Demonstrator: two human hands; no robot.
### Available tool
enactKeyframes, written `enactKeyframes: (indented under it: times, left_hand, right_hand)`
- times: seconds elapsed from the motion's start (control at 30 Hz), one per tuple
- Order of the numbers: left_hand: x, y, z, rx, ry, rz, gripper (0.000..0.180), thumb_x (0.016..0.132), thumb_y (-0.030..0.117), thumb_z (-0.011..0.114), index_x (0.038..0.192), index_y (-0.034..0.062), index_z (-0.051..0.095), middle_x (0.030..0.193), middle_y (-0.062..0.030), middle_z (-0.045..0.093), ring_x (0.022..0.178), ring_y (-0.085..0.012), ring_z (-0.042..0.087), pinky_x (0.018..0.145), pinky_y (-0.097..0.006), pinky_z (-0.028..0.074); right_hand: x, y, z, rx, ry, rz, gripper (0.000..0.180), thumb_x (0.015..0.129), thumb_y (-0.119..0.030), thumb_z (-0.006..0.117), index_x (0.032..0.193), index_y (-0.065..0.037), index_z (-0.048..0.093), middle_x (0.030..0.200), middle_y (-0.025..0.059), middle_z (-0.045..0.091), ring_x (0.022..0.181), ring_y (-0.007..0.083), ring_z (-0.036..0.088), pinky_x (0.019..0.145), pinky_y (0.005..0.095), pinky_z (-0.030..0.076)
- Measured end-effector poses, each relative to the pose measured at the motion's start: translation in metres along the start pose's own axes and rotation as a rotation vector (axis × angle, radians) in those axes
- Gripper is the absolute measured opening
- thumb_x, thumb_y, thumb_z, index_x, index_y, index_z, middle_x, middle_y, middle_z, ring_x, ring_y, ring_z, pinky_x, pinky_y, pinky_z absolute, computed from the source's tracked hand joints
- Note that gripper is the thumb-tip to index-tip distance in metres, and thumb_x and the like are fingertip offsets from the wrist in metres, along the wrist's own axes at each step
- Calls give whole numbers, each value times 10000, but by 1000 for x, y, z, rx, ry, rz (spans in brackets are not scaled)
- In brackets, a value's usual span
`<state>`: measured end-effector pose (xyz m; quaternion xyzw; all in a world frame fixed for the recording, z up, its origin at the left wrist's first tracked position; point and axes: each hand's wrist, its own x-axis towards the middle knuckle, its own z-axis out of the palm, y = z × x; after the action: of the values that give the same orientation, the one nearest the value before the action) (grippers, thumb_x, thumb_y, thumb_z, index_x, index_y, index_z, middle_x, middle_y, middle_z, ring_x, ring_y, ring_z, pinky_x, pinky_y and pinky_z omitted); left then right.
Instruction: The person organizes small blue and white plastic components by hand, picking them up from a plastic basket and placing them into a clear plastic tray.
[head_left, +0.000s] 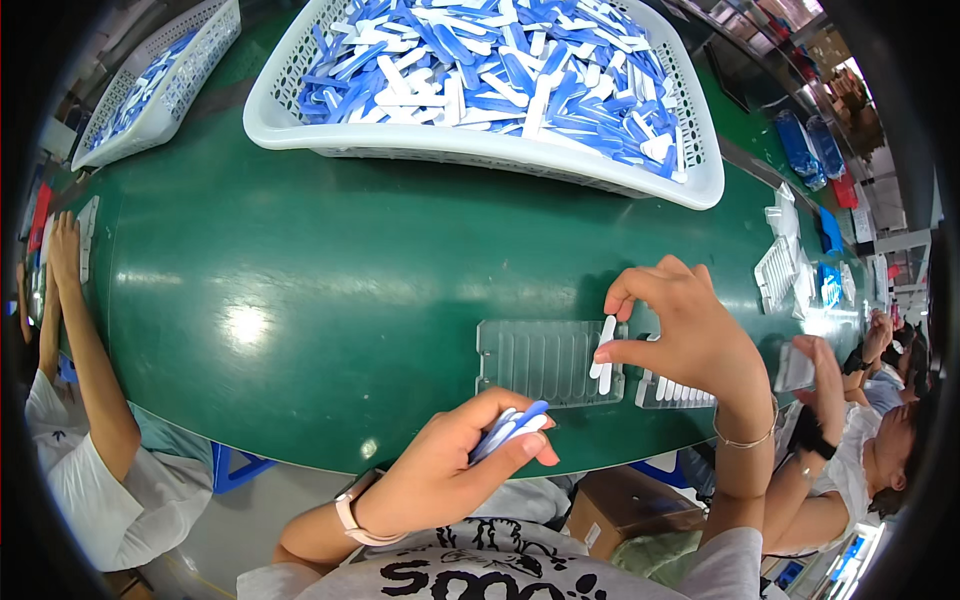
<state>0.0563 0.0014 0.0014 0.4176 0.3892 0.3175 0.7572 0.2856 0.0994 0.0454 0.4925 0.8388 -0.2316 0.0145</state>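
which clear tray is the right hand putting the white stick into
Start at the big white basket of blue and white sticks on the green table. Nearer the person lie two clear ribbed trays; it is the left tray, under the right hand. It holds one white stick; the neighbouring tray holds a row.

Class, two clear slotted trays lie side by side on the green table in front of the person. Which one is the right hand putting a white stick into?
The larger clear tray, nearly empty: the right hand sets a white stick at its right end. The smaller tray beside it already holds a row of sticks.
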Motion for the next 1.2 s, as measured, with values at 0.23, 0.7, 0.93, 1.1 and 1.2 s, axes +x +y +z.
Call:
enactKeyframes:
  times: [0.23, 0.7, 0.93, 1.1, 1.2]
  left_hand:
    - [5, -8, 5, 70, -45, 44, 203, 951, 157, 538, 1091, 11, 514, 903, -56, 677, 761, -57, 581, 660, -218, 449]
    - [6, -1, -2, -11, -48, -66, 215, 977, 174, 480, 1075, -8, 539, 857, -72, 655, 595, -41, 446, 543, -205, 392]
    - [4, 3, -6, -372, -86, -203, 305, 1013, 274, 379, 1104, 23, 527, 763, -26, 549, 538, -37, 318, 493, -192, 297]
    - [8, 4, -4, -435, 46, -220, 370, 1002, 334, 368, 1114, 3, 489, 751, -9, 469, 553, -46, 303, 486, -206, 260]
    - [6, 0, -7, -518, 12, -192, 425, 1003, 376, 338, 1114, -10, 478, 747, 2, 440, 555, -47, 292, 484, -207, 253]
  right_hand:
    - [7, -1, 6, 124, -108, 9, 436, 610, -348, 810, 899, -104, 593, 827, 18, 598, 794, 183, 544, 776, 313, 321]
    - [-10, -27, 17, 771, 11, -105, 157, 789, -50, 689, 943, -28, 679, 783, 97, 670, 676, 189, 639, 588, 269, 487]
    - [-22, -19, 26, 625, 186, -290, 133, 760, -31, 705, 891, -37, 684, 798, 83, 656, 683, 181, 624, 591, 277, 484]
    - [-7, 4, 10, 604, 206, -76, 67, 749, -13, 678, 746, -21, 612, 668, 47, 566, 620, 153, 531, 565, 280, 424]
    - [-1, 4, 17, 495, 3, -173, 73, 756, -50, 687, 759, -16, 622, 667, 52, 562, 646, 193, 518, 623, 289, 414]
